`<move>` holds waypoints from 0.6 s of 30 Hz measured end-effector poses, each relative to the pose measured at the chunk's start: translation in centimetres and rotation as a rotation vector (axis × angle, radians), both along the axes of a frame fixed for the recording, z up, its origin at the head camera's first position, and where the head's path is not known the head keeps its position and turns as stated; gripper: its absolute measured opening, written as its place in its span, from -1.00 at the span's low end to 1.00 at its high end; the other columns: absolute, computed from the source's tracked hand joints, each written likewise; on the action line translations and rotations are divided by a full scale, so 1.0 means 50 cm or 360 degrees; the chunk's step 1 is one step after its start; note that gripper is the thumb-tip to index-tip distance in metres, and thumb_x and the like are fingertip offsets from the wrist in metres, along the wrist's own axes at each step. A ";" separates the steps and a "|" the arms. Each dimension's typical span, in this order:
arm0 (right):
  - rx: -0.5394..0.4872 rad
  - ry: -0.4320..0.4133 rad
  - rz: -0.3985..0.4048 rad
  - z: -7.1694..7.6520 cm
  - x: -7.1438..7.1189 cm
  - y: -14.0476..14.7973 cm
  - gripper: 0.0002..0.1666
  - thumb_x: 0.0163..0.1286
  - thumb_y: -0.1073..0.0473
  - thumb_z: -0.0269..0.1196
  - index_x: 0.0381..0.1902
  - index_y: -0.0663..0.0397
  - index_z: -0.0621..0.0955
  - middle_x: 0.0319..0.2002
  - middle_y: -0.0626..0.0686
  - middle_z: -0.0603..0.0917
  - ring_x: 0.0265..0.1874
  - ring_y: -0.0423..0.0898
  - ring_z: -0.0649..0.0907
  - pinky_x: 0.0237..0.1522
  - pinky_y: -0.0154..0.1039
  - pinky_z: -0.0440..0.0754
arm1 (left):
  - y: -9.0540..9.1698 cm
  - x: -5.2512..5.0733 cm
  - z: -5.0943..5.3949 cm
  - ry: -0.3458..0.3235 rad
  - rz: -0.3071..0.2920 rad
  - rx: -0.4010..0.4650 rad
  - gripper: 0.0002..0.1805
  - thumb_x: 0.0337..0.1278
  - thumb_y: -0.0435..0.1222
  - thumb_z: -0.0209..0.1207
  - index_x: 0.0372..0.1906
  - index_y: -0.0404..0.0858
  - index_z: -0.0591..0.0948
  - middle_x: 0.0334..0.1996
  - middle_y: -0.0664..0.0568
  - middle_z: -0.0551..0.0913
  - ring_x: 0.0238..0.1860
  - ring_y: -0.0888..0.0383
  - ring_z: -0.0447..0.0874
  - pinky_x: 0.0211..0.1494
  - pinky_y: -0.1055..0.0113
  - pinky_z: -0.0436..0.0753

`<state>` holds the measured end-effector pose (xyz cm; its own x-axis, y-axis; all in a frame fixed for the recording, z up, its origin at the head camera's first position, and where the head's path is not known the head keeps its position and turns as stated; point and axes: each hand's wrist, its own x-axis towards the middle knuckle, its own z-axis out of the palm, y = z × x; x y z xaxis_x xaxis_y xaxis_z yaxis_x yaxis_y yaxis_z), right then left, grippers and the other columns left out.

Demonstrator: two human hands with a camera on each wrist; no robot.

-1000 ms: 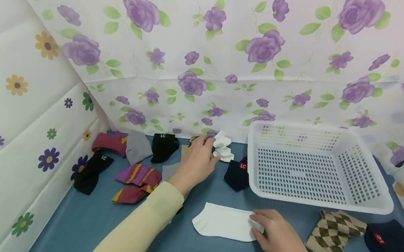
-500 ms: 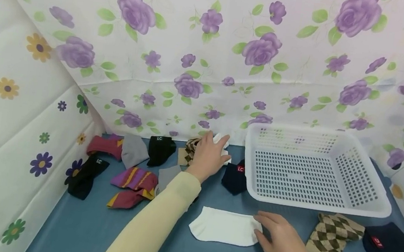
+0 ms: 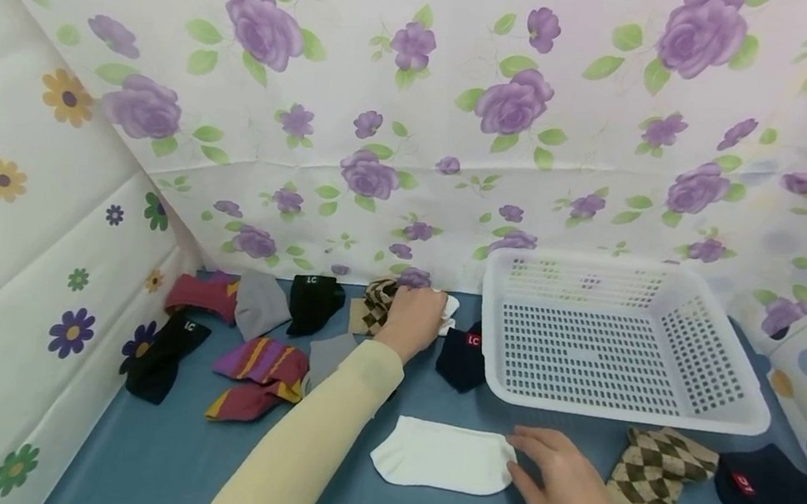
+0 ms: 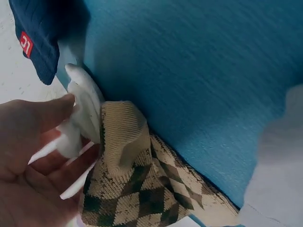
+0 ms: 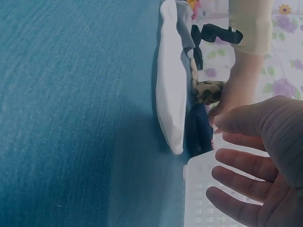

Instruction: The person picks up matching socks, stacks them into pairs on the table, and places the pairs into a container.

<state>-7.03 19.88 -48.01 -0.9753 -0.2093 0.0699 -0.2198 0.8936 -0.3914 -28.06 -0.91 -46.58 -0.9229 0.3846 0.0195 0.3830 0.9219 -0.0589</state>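
My left hand (image 3: 412, 320) is at the back of the table, its thumb and fingers pinching a crumpled white sock (image 4: 85, 109), mostly covered by the hand in the head view. Right beside those fingers lies a beige-and-brown argyle sock (image 4: 137, 184). At the front, a white ankle sock (image 3: 442, 457) lies flat, toe to the left. My right hand (image 3: 566, 495) is beside its right end with fingers relaxed and spread. In the right wrist view this hand (image 5: 255, 161) holds nothing.
A white plastic basket (image 3: 485, 354) stands at the back right, with a navy sock (image 3: 461, 364) at its left. Another argyle sock (image 3: 659, 477) and a navy sock (image 3: 771, 490) lie front right. Black, grey and striped socks (image 3: 262, 361) are spread at left.
My left hand has moved slightly right, from above the argyle sock onto the crumpled white sock, and its fingers have closed on it. The right hand has stayed almost still.
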 end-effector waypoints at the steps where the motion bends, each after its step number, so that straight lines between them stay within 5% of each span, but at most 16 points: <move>1: -0.0004 -0.0002 -0.0002 0.000 0.000 0.000 -0.64 0.10 0.02 0.40 -0.10 -0.16 0.67 0.00 -0.06 0.63 0.03 -0.07 0.58 -0.04 -0.07 0.60 | -0.001 0.001 0.000 0.0031 -0.0032 0.0005 -0.83 0.22 -0.19 0.14 -0.12 -0.07 0.61 -0.24 0.08 0.70 -0.22 0.11 0.66 -0.05 0.12 0.54; 5: -0.0009 -0.0005 -0.0002 0.001 0.002 -0.002 -0.64 0.10 0.03 0.40 -0.10 -0.16 0.67 0.00 -0.07 0.63 0.04 -0.08 0.58 -0.03 -0.07 0.59 | -0.013 0.011 0.012 0.0094 -0.0108 0.0195 -0.85 0.22 -0.29 0.13 -0.15 -0.08 0.64 -0.27 0.08 0.71 -0.30 0.15 0.66 -0.17 0.22 0.59; 11: 0.0006 0.0019 0.0025 0.005 0.003 -0.012 -0.64 0.10 0.02 0.40 -0.09 -0.15 0.67 0.00 -0.06 0.63 0.03 -0.07 0.59 -0.04 -0.07 0.60 | -0.043 0.057 0.053 0.0094 -0.0079 0.0822 -0.69 0.27 -0.30 0.08 0.08 -0.10 0.58 -0.03 0.03 0.65 -0.03 0.15 0.62 -0.06 0.31 0.63; 18: 0.0006 0.0067 0.0046 0.007 0.003 -0.025 -0.63 0.11 -0.01 0.39 -0.08 -0.17 0.67 0.00 -0.08 0.64 0.02 -0.10 0.60 -0.04 -0.09 0.61 | -0.075 0.117 0.098 0.0344 -0.0020 0.1226 -0.69 0.22 -0.32 0.11 0.05 -0.09 0.61 -0.01 0.04 0.64 -0.01 0.17 0.61 -0.07 0.33 0.63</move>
